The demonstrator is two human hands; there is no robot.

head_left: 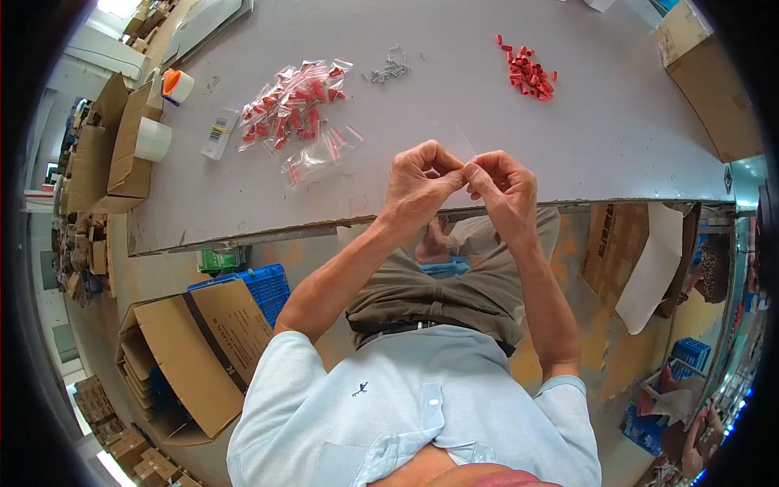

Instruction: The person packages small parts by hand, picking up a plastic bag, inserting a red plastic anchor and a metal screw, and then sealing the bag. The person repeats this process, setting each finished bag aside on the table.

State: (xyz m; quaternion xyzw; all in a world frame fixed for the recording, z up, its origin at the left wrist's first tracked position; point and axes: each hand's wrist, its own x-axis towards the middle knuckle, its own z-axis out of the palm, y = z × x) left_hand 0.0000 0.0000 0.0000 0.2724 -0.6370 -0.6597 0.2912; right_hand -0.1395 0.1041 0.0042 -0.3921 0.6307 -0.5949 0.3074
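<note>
My left hand point(422, 180) and my right hand point(508, 188) meet above the table's near edge, fingertips pinched together. Between them a thin, clear piece of plastic point(466, 144), apparently a small bag, sticks up; most of it is hidden by the fingers. Left of the hands lie clear zip bags point(312, 159) with red strips, close to a heap of bags filled with red pieces point(296, 101). Small metal screws or pins point(389, 71) are scattered further back. To the right of them sits a loose pile of small red sleeve-like caps point(531, 75).
The grey table point(438, 105) carries a barcode-labelled packet point(219, 134) and tape rolls point(152, 140) by an open carton point(109, 150) on the left. Another cardboard box point(710, 81) stands at the right edge. Below are a carton point(199, 349) and a blue crate point(264, 292).
</note>
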